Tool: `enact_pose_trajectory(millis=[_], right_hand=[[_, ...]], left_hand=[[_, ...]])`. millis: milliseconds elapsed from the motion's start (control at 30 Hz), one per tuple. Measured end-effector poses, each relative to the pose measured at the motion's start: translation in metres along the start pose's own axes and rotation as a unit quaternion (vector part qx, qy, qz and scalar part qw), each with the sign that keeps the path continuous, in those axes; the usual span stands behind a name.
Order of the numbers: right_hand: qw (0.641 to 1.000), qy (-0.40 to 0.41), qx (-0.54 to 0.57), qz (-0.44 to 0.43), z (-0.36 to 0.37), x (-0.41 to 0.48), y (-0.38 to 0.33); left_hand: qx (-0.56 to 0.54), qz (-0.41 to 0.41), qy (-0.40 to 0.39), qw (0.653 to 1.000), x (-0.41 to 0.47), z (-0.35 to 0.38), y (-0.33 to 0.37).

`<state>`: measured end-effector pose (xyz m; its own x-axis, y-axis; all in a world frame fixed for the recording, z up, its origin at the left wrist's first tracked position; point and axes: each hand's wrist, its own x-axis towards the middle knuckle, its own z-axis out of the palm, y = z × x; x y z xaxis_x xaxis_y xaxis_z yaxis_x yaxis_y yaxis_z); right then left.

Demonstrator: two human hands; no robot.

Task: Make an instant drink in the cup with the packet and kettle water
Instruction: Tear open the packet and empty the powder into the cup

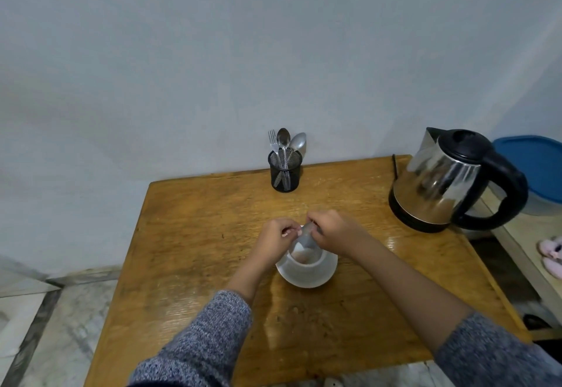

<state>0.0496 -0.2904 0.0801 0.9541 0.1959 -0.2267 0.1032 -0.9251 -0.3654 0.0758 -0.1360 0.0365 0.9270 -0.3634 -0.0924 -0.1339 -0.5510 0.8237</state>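
Both hands meet over the cup [305,260], which stands on a saucer [307,274] on the table [194,234]. The left hand [278,239] pinches one top corner of the packet [307,239] between thumb and fingers; the right hand [333,234] pinches the opposite top corner in the same manner. The packet hangs tilted between the two grips, its lower end inside the cup mouth. Pale material shows in the cup below the packet, probably powder; motion blur prevents confirmation. The kettle [450,180] stands well to the right of the grip and further from the person. A holder [285,171] containing cutlery [286,143] stands beyond the grip at the table's far edge. A blue lid [535,158] shows behind the kettle. Grey sleeves [200,344] cover both forearms.
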Motion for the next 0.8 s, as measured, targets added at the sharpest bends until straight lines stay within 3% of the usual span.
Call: enact_pose_trajectory(millis=[300, 800], right_hand=[[0.995, -0.075, 0.0, 0.065, -0.012, 0.005, -0.006], [0.996, -0.057, 0.01, 0.074, -0.014, 0.008, -0.01]], left_hand=[[-0.082, -0.031, 0.077, 0.993, -0.009, 0.01, -0.007], [-0.144, -0.061, 0.134, 0.979, -0.013, 0.011, -0.008]])
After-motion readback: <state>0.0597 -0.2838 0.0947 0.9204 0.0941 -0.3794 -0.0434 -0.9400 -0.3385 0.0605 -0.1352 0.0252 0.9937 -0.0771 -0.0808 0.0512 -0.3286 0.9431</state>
